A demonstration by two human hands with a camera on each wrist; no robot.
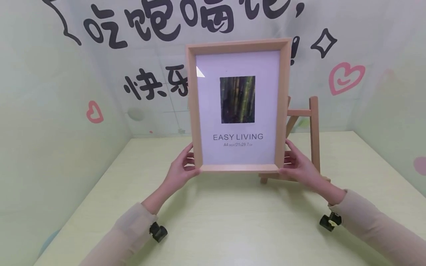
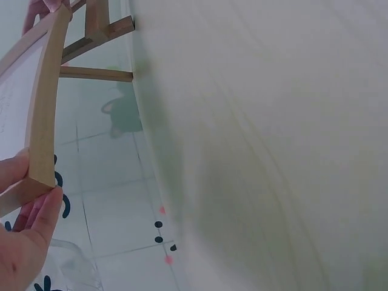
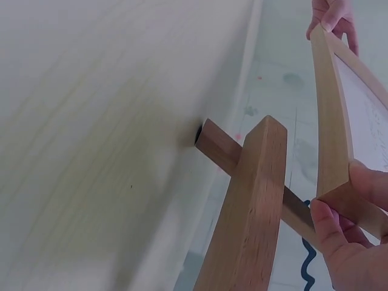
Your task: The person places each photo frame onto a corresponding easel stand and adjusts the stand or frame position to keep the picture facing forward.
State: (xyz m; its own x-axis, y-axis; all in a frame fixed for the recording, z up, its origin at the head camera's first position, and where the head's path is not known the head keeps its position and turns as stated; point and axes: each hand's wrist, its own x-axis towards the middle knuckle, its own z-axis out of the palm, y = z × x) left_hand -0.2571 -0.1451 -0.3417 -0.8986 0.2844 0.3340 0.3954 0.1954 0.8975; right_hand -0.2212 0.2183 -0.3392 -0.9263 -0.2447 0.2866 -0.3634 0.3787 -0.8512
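A light wooden picture frame (image 1: 238,168) is held upright above the table, its front toward me. Behind its glass is a white sheet with a small bamboo photo and the words "EASY LIVING". My left hand (image 1: 179,170) grips the lower left corner, thumb in front and fingers behind. The lower right corner is gripped the same way by my right hand (image 1: 301,168). Behind the frame on the right stands a small wooden easel (image 1: 314,136), partly hidden by the frame and right hand. In the right wrist view the easel's ledge (image 3: 242,212) lies close below the frame.
The pale wood-grain table (image 1: 213,221) runs back to a wall (image 1: 149,122) covered with black lettering and pink hearts. Side walls close off the left and right. A small black camera device is fixed at each wrist.
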